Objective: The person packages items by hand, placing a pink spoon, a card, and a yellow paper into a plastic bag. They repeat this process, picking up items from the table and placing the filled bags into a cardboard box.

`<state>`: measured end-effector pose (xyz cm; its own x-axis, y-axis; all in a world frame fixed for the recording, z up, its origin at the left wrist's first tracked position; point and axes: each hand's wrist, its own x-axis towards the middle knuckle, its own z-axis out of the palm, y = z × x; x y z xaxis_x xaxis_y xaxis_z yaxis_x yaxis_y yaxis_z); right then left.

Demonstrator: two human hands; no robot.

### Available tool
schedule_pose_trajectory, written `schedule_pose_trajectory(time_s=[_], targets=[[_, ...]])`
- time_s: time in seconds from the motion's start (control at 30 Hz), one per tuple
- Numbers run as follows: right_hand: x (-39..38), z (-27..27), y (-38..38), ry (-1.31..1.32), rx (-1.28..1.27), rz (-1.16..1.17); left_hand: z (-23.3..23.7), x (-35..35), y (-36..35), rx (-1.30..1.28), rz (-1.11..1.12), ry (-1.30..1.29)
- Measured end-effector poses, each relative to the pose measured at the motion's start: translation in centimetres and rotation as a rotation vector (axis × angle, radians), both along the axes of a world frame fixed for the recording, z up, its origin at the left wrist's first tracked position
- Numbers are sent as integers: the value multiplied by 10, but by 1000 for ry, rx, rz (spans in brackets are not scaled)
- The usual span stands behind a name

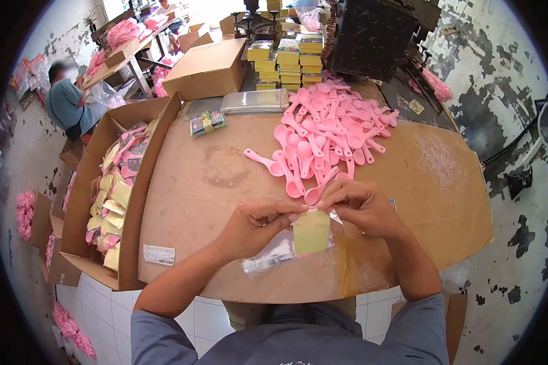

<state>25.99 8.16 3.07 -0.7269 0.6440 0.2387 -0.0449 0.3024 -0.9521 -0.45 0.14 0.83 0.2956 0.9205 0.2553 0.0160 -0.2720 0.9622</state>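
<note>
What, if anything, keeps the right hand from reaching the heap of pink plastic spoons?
Likely nothing, so yes: the heap of pink plastic spoons lies just beyond the right hand, nothing between. But it and the left hand both pinch a yellow card in clear plastic.

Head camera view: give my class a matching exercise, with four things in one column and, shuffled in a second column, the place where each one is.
Things
1. pink spoons
2. bagged yellow card
3. open cardboard box
4. yellow stacks

Places
A. at the far end of the table, beside the dark machine
B. at the table's left side, holding packed items
C. heaped loose on the tabletop
D. pinched between the left hand and the right hand

Pairs: 1-C, 2-D, 3-B, 4-A
</note>
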Motion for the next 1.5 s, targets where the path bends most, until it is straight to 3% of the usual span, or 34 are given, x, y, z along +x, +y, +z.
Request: schedule_pose_trajectory(time_s=[0.07, 0.17, 0.27, 0.37, 0.47, 0.57, 0.67, 0.87, 0.97, 1.07, 1.17, 1.2, 1.27, 1.37, 1.5], targets=[[3, 4, 2, -47, 51, 1, 3, -3, -1, -52, -29, 22], [6, 7, 3, -67, 13, 4, 3, -3, -1, -71, -58, -159], [4, 4, 3, -42, 37, -1, 6, -2, -1, -253, -56, -269], [-1, 11, -3, -111, 86, -46, 2, 1, 0, -191, -33, -85], [0, 3, 1, -96, 120, -28, -1, -1, 3, -290, -21, -40], [-5, -3, -5, 22, -144, -44, -2, 1, 1, -234, 17, -65], [-2, 8, -6, -189, 1, 43, 2, -2, 2, -188, 20, -66], [0, -4, -2, -79, -26, 26, 5, 18, -2, -58, 171, -247], [-4, 12, -9, -4, -107, -9, 4, -1, 1, -268, -17, -25], [8, 24, -3, -62, 77, -145, 16, -16, 5, -229, 113, -90], [39, 40, 6, -267, 353, -302, 22, -39, 14, 146, 743, -493], [49, 40, 9, -297, 345, -355, 50, -45, 13, 265, 700, -774], [70, 36, 11, -351, 324, -470, 65, -60, 13, 288, 695, -911], [97, 34, 16, -572, 478, -421, 21, -58, 26, 138, 565, -618], [106, 27, 16, -640, 367, -298, -1, -11, 11, -126, 292, 298]])
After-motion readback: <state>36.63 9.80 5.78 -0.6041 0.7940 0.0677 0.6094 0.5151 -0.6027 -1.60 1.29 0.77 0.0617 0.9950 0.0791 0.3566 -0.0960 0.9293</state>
